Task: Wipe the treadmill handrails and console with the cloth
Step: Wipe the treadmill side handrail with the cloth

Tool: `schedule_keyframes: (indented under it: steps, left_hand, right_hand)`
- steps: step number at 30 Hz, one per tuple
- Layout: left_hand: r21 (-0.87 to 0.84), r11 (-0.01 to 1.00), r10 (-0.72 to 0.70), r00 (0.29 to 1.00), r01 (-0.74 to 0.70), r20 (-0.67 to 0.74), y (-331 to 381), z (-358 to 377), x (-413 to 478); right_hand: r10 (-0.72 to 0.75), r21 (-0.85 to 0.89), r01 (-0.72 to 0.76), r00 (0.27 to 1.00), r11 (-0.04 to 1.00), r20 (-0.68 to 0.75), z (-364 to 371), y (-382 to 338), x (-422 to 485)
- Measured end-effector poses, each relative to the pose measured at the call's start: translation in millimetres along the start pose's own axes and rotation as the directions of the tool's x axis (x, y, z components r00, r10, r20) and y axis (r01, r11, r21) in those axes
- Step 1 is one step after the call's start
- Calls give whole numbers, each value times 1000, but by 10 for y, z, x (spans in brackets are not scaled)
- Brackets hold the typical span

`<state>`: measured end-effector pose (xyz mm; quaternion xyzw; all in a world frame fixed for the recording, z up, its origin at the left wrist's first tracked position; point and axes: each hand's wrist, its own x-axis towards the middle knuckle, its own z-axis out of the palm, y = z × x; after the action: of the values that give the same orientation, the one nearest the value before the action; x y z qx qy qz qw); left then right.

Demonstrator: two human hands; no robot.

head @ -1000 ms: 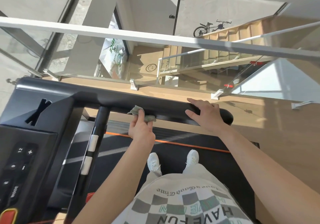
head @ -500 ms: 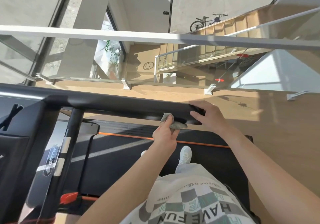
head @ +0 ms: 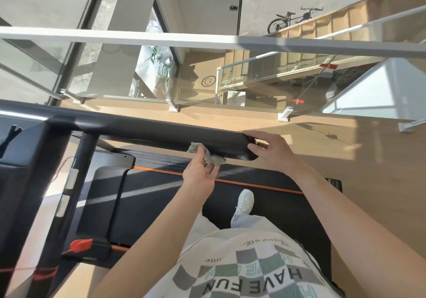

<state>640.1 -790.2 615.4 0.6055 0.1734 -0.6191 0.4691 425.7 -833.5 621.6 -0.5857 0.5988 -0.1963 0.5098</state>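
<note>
Rail: long black treadmill handrail (head: 149,131).
Left hand (head: 200,175): pinches small grey-green cloth (head: 208,156) against the rail's underside.
Right hand (head: 273,152): fingers curled round the rail's end, seemingly gripping.

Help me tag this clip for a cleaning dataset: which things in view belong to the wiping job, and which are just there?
Belongs to the job:
cloth, held by the left hand against the handrail; right hand gripping the handrail's end; console at far left.

Just there:
bicycle, white shoe, red safety clip, glass balustrade.
</note>
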Motion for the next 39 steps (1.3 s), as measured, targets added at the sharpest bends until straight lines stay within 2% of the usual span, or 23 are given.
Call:
schedule_keyframes:
  steps: [7, 11, 15, 20, 23, 25, 27, 29, 31, 32, 34, 36, 39]
  left_hand:
    - [-21, 999, -39, 995, 41, 92, -602, 260, -76]
    - [-89, 984, -137, 978, 152, 160, -900, 440, -159]
    - [-148, 969, -179, 976, 197, 127, -932, 557, -148]
    - [-116, 974, -184, 978, 195, 97, -716, 448, -98]
    - [-93, 982, -160, 985, 166, 71, -550, 347, -41]
    - [-83, 982, -162, 984, 169, 78, -426, 261, -33]
    - [-85, 982, -162, 981, 171, 104, -304, 153, -16]
    - [-99, 980, -161, 979, 174, 124, -174, 54, 7]
    - [-115, 979, -154, 979, 170, 134, -39, -33, 42]
    - [-124, 978, -148, 979, 166, 141, 26, -72, 68]
    - [-143, 976, -141, 977, 164, 159, 159, -144, 132]
    - [-174, 968, -152, 974, 181, 167, 268, -220, 226]
    - [-231, 947, -180, 963, 225, 202, 383, -313, 385]
  right_hand:
    - [-64, -22, 65, 997, 998, 36, -110, 106, 32]
    - [-53, 0, 53, 998, 999, 24, -83, 107, 9]
    - [-56, -11, 56, 998, 998, -10, -20, 140, -21]
    - [-49, 29, 51, 996, 998, -77, 85, 162, -94]
    - [31, 31, -25, 975, 999, -222, 244, 159, -181]
    - [186, 120, -155, 933, 981, -308, 378, 137, -272]
    - [402, 357, -304, 882, 883, -245, 515, 105, -367]
    - [564, 566, -456, 826, 687, -19, 656, 43, -440]
    - [589, 663, -533, 791, 526, 168, 807, -49, -466]
    - [588, 698, -520, 790, 492, 174, 876, -98, -457]
    - [616, 709, -441, 787, 550, 11, 973, -188, -411]
    - [654, 690, -385, 737, 612, -168, 1025, -206, -364]
    - [648, 639, -357, 700, 681, -300, 1075, -185, -355]
